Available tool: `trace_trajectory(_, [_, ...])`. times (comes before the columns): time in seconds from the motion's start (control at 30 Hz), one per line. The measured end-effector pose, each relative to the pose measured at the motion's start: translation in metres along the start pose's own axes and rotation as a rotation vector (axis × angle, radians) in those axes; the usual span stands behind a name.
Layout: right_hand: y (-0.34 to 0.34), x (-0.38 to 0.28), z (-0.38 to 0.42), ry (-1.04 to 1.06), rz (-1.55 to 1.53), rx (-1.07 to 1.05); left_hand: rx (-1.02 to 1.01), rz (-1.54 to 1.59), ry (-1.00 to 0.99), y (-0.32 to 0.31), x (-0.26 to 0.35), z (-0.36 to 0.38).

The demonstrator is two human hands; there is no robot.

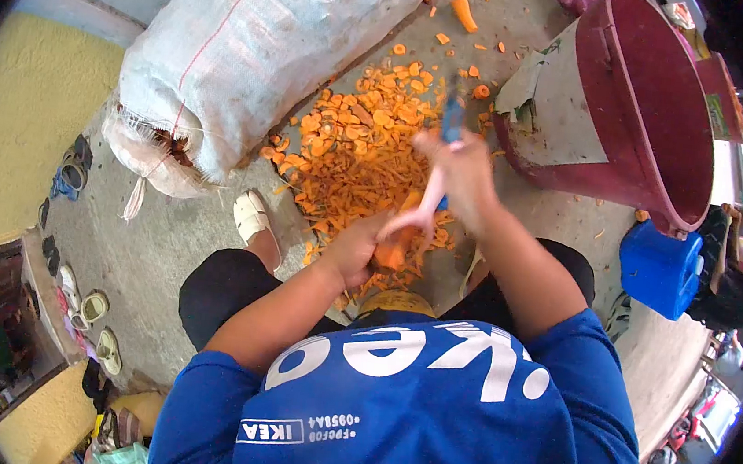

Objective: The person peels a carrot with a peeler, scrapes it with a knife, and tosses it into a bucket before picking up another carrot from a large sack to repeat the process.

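Observation:
A carrot (391,253) is held in my left hand (358,247), low over the floor in front of my body. My right hand (467,177) is wrapped round a peeler (433,198) with a pale pink, forked end, which lies against the carrot. A blurred blue part (454,120) sticks out beyond my right fist; its shape is smeared by motion. Beneath and beyond both hands spreads a heap of orange peelings (363,178), with round carrot slices (382,109) on its far side.
A large white woven sack (246,53) lies at the upper left. On the right a dark red tub (563,160) leans tilted, with a blue jerrycan (660,270) beside it. One whole carrot piece (464,14) rests farther off. Footwear (109,350) lines the left wall.

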State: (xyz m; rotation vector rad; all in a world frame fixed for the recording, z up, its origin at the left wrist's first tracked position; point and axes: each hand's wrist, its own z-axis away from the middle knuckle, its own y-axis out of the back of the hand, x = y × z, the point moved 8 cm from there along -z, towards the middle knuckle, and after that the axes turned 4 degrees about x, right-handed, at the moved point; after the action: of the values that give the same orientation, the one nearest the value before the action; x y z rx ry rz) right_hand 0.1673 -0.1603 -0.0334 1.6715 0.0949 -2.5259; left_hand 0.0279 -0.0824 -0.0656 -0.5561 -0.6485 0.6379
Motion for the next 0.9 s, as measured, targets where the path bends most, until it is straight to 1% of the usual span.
trace_trajectory(0.03, [0.021,0.002,-0.023,-0.003,0.015,0.115,0.027,0.005,0.066,0.006,-0.007,0.0])
trace_trajectory(0.07, [0.04,0.002,-0.037,-0.005,0.03,0.231,0.033,0.013,0.058,0.009,-0.008,-0.001])
trace_trajectory(0.17, [0.068,-0.01,-0.042,0.057,-0.088,0.416,0.06,0.054,0.048,0.012,-0.004,0.0])
trace_trajectory(0.27, [0.01,-0.017,-0.002,-0.037,-0.214,0.045,0.075,0.099,0.073,0.003,0.004,0.005])
trace_trajectory(0.33, [-0.02,-0.015,0.028,-0.05,-0.132,-0.128,0.049,0.068,0.111,0.002,0.003,0.006])
trace_trajectory(0.37, [-0.025,-0.014,0.032,-0.009,0.016,-0.194,0.038,0.062,0.124,0.011,-0.006,-0.001])
trace_trajectory(0.47, [0.011,-0.006,-0.005,-0.067,0.061,0.12,0.004,-0.004,0.005,0.003,0.0,0.001])
trace_trajectory(0.5, [0.034,-0.002,-0.03,-0.029,-0.017,0.17,0.025,0.0,-0.011,0.003,-0.001,0.001])
trace_trajectory(0.53, [0.054,-0.011,-0.039,0.046,0.003,0.332,0.045,0.002,-0.028,0.003,0.0,0.001])
trace_trajectory(0.57, [0.057,-0.007,-0.042,0.029,-0.093,0.313,0.064,0.003,-0.046,0.004,0.002,0.001])
trace_trajectory(0.6, [0.056,-0.013,-0.037,0.01,-0.187,0.292,0.04,0.028,-0.025,0.003,0.002,0.001])
trace_trajectory(0.67, [0.019,-0.019,-0.009,-0.041,-0.11,0.093,-0.008,0.082,0.012,0.002,0.003,0.003])
trace_trajectory(0.73, [-0.018,-0.018,0.026,-0.087,0.017,-0.112,-0.015,0.048,0.084,0.001,-0.001,0.002])
trace_trajectory(0.77, [-0.02,-0.018,0.028,-0.022,0.112,-0.148,-0.018,0.03,0.121,0.001,-0.003,0.001])
trace_trajectory(0.8, [-0.023,-0.014,0.029,0.042,0.207,-0.184,-0.025,0.02,0.116,0.003,-0.003,0.002])
trace_trajectory(0.87, [0.006,-0.006,-0.002,0.067,0.14,0.064,-0.042,-0.002,0.104,0.008,-0.005,0.0])
trace_trajectory(0.9, [0.024,-0.007,-0.019,0.083,0.105,0.189,0.05,0.007,0.069,0.016,-0.008,-0.004])
